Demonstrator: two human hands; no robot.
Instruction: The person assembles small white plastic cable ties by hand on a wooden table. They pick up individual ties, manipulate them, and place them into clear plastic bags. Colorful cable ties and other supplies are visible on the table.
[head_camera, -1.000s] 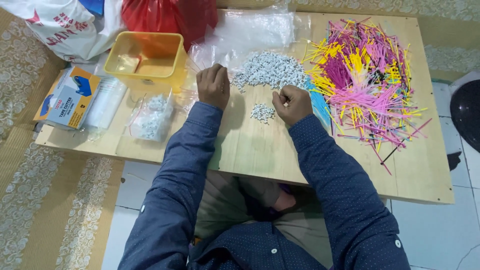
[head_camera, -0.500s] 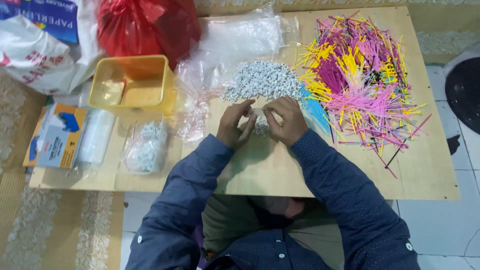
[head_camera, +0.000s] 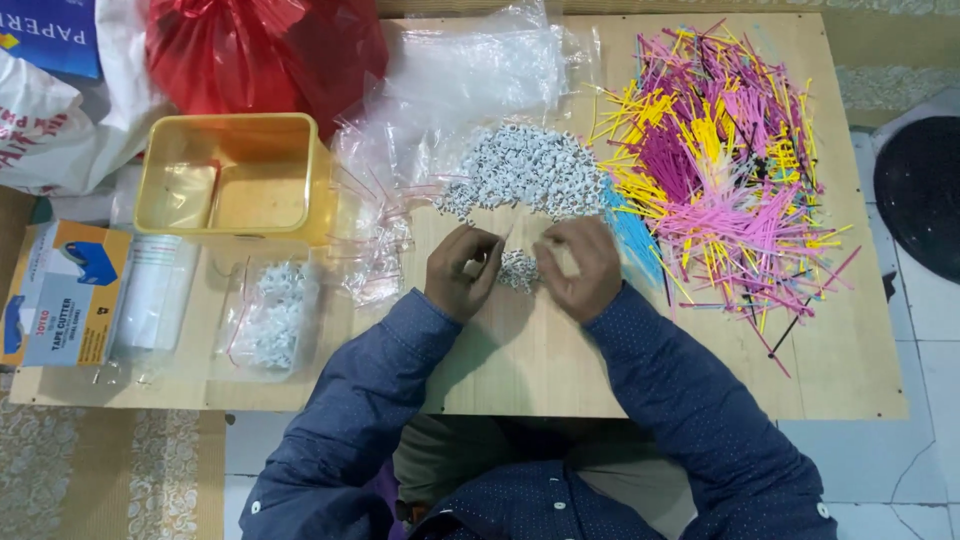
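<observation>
A big heap of small white beads (head_camera: 525, 170) lies on the wooden table (head_camera: 520, 370). Just in front of it sits a small cluster of the same beads (head_camera: 518, 270), between my two hands. My left hand (head_camera: 462, 272) is curled beside that cluster, fingertips pinched around a few white beads. My right hand (head_camera: 580, 265) rests on the other side, fingers bent down onto the cluster; whether it holds any bead is hidden. Both sleeves are dark blue.
A spread of pink, yellow and blue thin sticks (head_camera: 720, 170) covers the table's right side. At the left stand a yellow tub (head_camera: 235, 180), a clear bag of beads (head_camera: 268, 318), a cardboard box (head_camera: 65, 290), loose clear bags (head_camera: 470, 70) and a red bag (head_camera: 265, 50).
My hands came together from apart and closed in around the small bead cluster. The view has shifted slightly lower and to the left.
</observation>
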